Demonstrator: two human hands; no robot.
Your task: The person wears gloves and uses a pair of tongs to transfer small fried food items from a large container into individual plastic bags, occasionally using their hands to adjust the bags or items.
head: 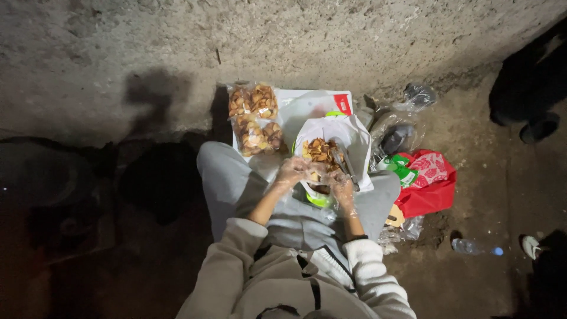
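Observation:
I sit on the ground in grey trousers, looking straight down. Both hands wear thin clear plastic gloves. My left hand (291,171) and my right hand (341,184) meet over a small clear bag (317,177) held between them, at the near rim of a green bowl (319,199) lined with white plastic and heaped with golden-brown fried snacks (321,151). Metal tongs (344,163) rest in the bowl beside my right hand. Several sealed clear packets of the same snacks (255,118) lie on a white sheet (307,106) beyond my left knee.
A red plastic bag (430,186) with green packaging (400,168) lies to my right, with crumpled clear bags (397,137) behind it. A plastic water bottle (475,247) lies on the dirt floor at right. A rough concrete wall (177,47) stands ahead. A dark shape (528,88) is at far right.

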